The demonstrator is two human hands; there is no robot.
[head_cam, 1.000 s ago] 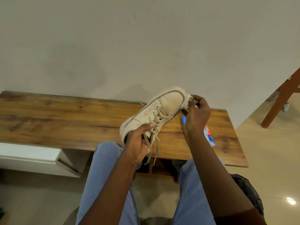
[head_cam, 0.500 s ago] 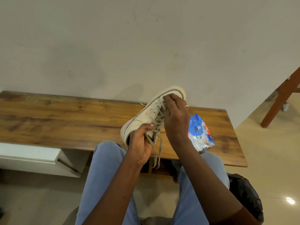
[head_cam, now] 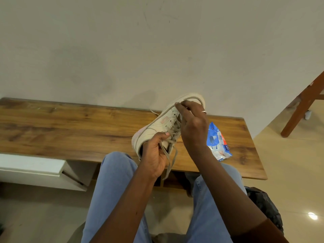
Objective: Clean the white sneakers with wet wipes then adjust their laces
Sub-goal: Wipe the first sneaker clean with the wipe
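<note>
A white sneaker (head_cam: 154, 127) with grey laces (head_cam: 171, 155) is held tilted above the wooden bench (head_cam: 70, 128), toe pointing away toward the wall. My left hand (head_cam: 154, 155) grips its heel opening, thumb on the side. My right hand (head_cam: 192, 125) lies over the front of the lacing and the toe, fingers curled down onto the upper. The wet wipe it held a moment ago is hidden under those fingers. Loose lace ends dangle below my left hand. A blue and white pack of wet wipes (head_cam: 218, 142) lies on the bench just right of my right wrist.
The bench stands against a plain wall, with a white drawer unit (head_cam: 35, 169) under its left part. A wooden furniture leg (head_cam: 301, 106) rises at the far right. A black bag (head_cam: 263, 206) sits on the tiled floor by my right knee.
My right hand, which pinched a wipe at the toe tip, has moved left onto the top of the sneaker, uncovering the wipes pack. The left hand has kept its grip.
</note>
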